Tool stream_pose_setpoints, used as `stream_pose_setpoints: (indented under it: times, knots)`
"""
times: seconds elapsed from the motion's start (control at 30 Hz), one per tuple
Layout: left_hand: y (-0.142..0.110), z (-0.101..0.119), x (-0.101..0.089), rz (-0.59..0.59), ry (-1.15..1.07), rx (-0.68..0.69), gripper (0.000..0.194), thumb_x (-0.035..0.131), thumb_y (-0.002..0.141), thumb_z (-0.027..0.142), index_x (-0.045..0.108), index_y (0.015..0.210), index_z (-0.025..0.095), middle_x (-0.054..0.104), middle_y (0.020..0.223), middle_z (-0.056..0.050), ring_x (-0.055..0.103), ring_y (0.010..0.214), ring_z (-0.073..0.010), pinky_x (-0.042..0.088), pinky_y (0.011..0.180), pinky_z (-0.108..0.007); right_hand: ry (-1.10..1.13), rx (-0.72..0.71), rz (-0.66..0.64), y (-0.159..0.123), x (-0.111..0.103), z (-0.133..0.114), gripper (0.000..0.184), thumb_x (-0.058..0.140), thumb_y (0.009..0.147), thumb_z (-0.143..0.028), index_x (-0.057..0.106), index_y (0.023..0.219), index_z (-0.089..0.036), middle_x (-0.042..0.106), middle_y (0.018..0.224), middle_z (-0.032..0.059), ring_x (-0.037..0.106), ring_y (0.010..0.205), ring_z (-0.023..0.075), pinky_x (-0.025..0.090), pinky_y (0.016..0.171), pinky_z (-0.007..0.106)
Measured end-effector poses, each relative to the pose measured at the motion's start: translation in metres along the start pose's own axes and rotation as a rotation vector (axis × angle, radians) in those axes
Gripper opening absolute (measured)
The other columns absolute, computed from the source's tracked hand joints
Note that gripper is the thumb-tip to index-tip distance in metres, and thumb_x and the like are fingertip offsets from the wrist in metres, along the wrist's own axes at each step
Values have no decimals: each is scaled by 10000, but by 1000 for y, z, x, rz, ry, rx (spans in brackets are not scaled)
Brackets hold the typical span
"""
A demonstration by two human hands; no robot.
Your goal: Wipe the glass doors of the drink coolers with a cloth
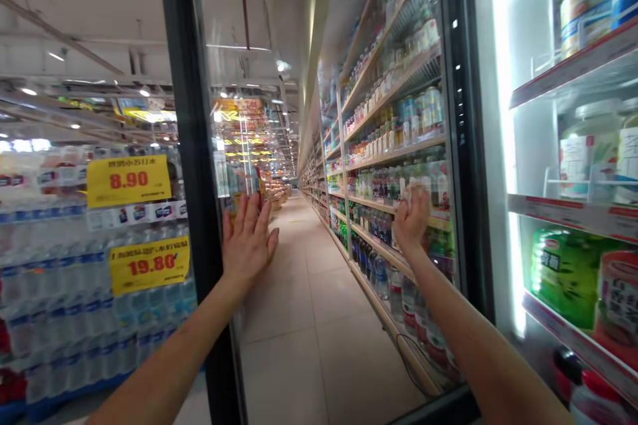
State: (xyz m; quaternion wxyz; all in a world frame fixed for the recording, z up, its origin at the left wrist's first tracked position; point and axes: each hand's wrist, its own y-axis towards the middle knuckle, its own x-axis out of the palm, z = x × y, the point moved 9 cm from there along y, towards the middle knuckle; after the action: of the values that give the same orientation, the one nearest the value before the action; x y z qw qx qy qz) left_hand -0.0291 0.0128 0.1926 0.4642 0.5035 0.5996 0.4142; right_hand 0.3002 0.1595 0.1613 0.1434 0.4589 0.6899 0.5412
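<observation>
A glass cooler door (182,80) with a black frame stands open in front of me. My left hand (246,236) lies with fingers spread against the glass near the door's left frame and holds nothing. My right hand (411,222) is closed against the right part of the pane. A pale, crumpled cloth (416,187) shows at its fingers, partly hidden and blurred. Shelves of bottles (379,179) appear in the glass behind that hand.
Lit cooler shelves (573,209) with jars and a green package (563,272) stand at the right. Stacked water bottles (54,319) with yellow price signs (128,180) are at the left. A tiled floor (299,319) shows through the glass.
</observation>
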Motion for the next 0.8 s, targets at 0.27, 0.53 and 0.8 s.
stream_pose_setpoints:
  times: [0.27, 0.53, 0.8]
  knots:
    - [-3, 1, 1, 8, 28, 13, 591, 444, 846, 321, 229, 1389, 235, 254, 1454, -88, 150, 1364, -227, 114, 1098, -470, 122, -627, -390, -44, 18, -83, 413, 417, 813, -244, 516, 1210, -195, 428, 1365, 75, 269, 1333, 220, 254, 1082, 474]
    - [-3, 3, 0, 5, 50, 9, 590, 441, 851, 327, 230, 1390, 213, 249, 1455, -95, 142, 1366, -227, 111, 1101, -465, 24, 17, 26, 37, 16, -15, 463, 349, 825, -277, 503, 1225, -101, 418, 1349, 172, 327, 1289, 296, 272, 1033, 554]
    - [-3, 2, 1, -8, 42, 3, 615, 447, 851, 321, 178, 1400, 248, 219, 1466, -77, 138, 1367, -228, 103, 1106, -460, 171, -822, -408, -30, 36, -135, 415, 432, 798, -231, 520, 1203, -199, 440, 1357, 72, 260, 1338, 211, 263, 1087, 452]
